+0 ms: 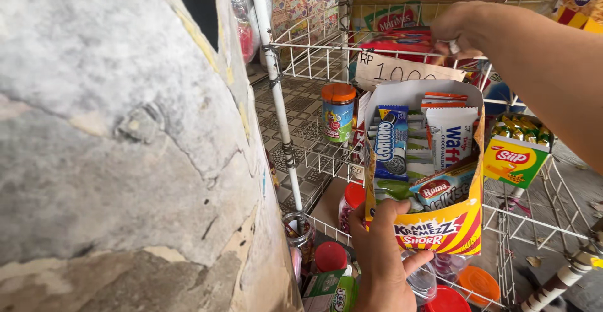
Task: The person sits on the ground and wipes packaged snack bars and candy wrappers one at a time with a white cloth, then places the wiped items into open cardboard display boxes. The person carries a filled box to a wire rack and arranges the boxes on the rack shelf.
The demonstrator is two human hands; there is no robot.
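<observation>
Left hand (383, 255) grips snack box (440, 230); right hand (461, 29) fingers hidden.

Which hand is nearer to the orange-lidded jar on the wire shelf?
Left, narrowly. The left hand grips the snack box below and right of the orange-lidded jar; the right hand is up at the rack's top wire, farther right.

A rough grey wall (107, 136) with cracked, peeling plaster is seen on the left. A white wire rack (314, 54) is fixed to a white pole (276, 92). Behind it, a patterned tiled floor (295, 108) is lit by daylight.
</observation>
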